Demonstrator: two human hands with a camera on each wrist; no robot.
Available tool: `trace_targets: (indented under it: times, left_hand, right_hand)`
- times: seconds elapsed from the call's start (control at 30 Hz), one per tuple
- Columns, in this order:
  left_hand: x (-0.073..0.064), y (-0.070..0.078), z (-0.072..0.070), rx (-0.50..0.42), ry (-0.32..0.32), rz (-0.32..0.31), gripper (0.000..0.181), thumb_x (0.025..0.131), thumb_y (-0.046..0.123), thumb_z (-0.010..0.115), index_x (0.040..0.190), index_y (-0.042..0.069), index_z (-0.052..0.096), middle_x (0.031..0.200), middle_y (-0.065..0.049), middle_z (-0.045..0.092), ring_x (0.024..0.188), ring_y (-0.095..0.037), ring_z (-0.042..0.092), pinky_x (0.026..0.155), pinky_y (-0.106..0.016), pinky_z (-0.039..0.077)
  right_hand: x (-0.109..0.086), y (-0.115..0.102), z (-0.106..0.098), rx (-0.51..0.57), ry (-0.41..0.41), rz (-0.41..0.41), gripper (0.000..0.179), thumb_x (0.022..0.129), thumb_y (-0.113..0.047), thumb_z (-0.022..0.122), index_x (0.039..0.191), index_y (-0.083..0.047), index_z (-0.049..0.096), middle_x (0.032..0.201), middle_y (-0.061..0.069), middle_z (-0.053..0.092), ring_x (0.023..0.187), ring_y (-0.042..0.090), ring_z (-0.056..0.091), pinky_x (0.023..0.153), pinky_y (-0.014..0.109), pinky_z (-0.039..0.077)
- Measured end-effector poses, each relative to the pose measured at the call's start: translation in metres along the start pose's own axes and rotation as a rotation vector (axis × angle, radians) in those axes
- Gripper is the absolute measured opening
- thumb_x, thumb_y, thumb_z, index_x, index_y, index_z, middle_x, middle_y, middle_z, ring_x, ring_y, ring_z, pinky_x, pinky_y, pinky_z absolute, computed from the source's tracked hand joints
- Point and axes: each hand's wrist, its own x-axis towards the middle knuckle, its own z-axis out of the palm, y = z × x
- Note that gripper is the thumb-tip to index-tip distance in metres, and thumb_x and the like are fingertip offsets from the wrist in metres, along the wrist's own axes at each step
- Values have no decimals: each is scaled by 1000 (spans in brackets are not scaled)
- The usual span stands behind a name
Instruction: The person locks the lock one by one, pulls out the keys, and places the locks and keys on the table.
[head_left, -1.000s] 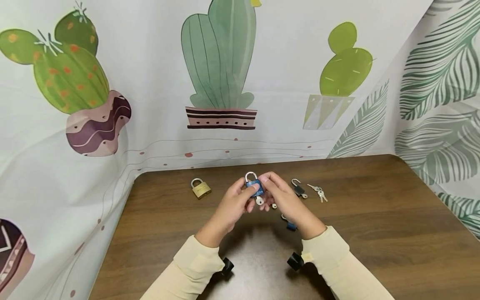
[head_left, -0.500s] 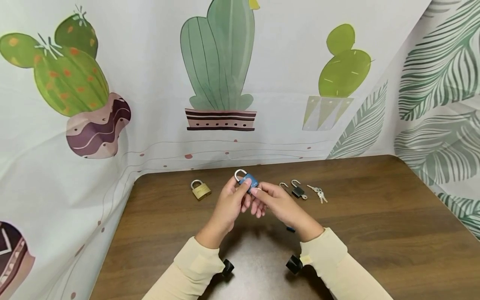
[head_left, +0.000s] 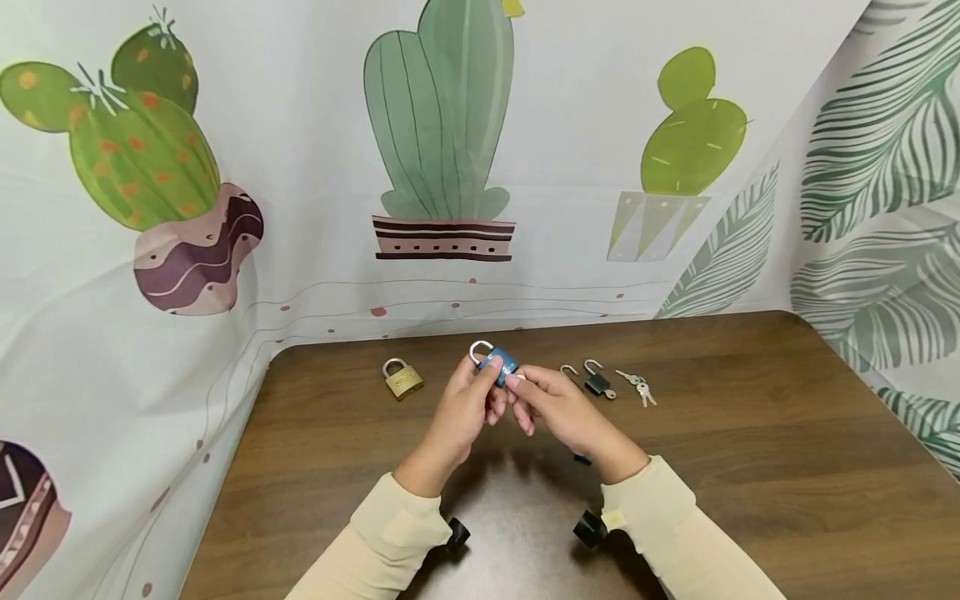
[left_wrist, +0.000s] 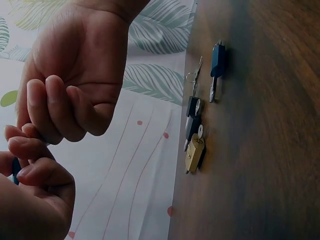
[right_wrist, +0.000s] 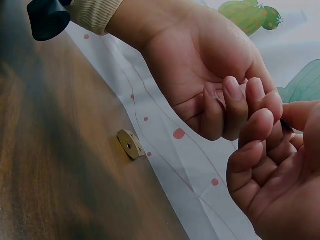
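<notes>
Above the wooden table in the head view, my left hand (head_left: 467, 408) grips a small blue padlock (head_left: 507, 364), thumb across its face. Its silver shackle (head_left: 478, 348) is tipped up to the left. My right hand (head_left: 558, 404) pinches at the padlock's lower end, where its fingers cover most of a key. Only a sliver of the blue padlock (left_wrist: 16, 171) shows in the left wrist view, behind curled fingers. On the table, a brass padlock (head_left: 404, 381) lies to the left, its shackle down in the body.
Right of the hands lie a black padlock (head_left: 598, 383) with its shackle raised and a key in it, another raised shackle (head_left: 568, 372) and loose keys (head_left: 639, 387). A second blue padlock (left_wrist: 218, 61) lies nearer, mostly hidden by the right wrist in the head view.
The held blue padlock has tilted, its shackle swinging left. My right fingers have moved from its side to its lower end, covering the key that showed earlier.
</notes>
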Motion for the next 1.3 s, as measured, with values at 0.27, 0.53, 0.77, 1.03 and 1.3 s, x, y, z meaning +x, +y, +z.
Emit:
trace_targets:
  times: [0.27,0.53,0.77,1.03,1.3]
  left_hand:
    - [-1,0,2,-36,0,5,17,110,24,39,107,8,45,61,4,53,48,-7,43,48,-19,37]
    - [-2,-1,4,-61,-7,-1,17,111,25,38,109,9,45,61,5,55,48,-8,47,48,-20,38]
    - [-3,-3,6,-54,-17,7,23,111,29,36,112,7,44,57,6,57,47,-9,51,47,-20,37]
    - [0,-3,3,-75,13,56,22,112,30,32,109,10,42,60,4,60,49,-11,51,49,-20,37]
    - [1,0,-2,-47,74,35,21,111,30,34,109,12,44,64,4,63,50,-8,50,51,-20,36]
  right_hand:
    - [-1,-1,0,-8,24,0,34,108,-17,43,91,11,53,58,-2,50,53,9,49,54,25,44]
    - [0,-2,-1,17,42,3,32,106,-14,42,88,8,53,58,-1,50,52,11,51,54,26,46]
    - [-1,0,1,67,65,2,30,104,-11,40,85,10,51,58,1,49,58,17,61,59,29,53]
    - [0,-2,1,38,105,13,27,101,-9,40,82,7,50,56,-3,47,55,9,49,57,23,42]
    - [0,-2,0,15,64,1,29,105,-12,41,87,8,52,58,-2,50,63,15,62,65,29,52]
